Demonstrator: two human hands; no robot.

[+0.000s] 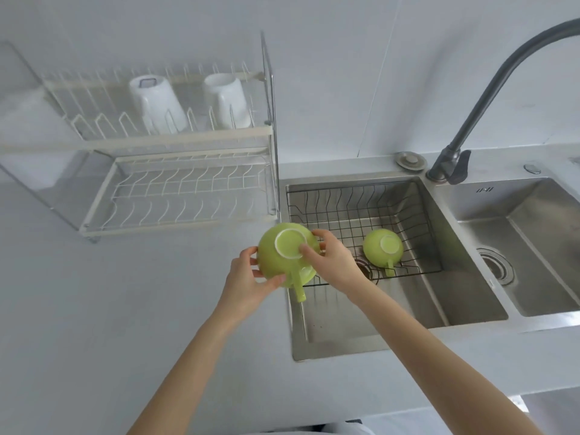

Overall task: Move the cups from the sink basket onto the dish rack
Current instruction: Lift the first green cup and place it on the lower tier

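You hold a green cup [287, 255] upside down in both hands, lifted just clear of the left edge of the sink basket [361, 215]. Your left hand [248, 277] is clamped on the cup's left wall and near rim; your right hand [329, 255] grips its right side, with the thumb lying across the pale foot ring. The handle points down toward you.

Step in hand, by my reading: the carry from basket to dish rack [175, 196], which stands to the left of the basket and beyond it. The next move calls for a sweep leftward and away from you, keeping the cup inverted, then setting it rim-down among the wires. The rack's lower tier is bare; its upper tier carries two white cups [163, 105], both inverted.

A second green cup [383, 251] sits upside down on the basket floor, toward the basket's near right corner, handle toward you. It is untouched, so the task looks roughly half to go for the green pair.

Condition of the held cup: glossy lime-green, rounded and bowl-like, pale unglazed foot ring. No chips are visible. Whether it is wet, I cannot tell.
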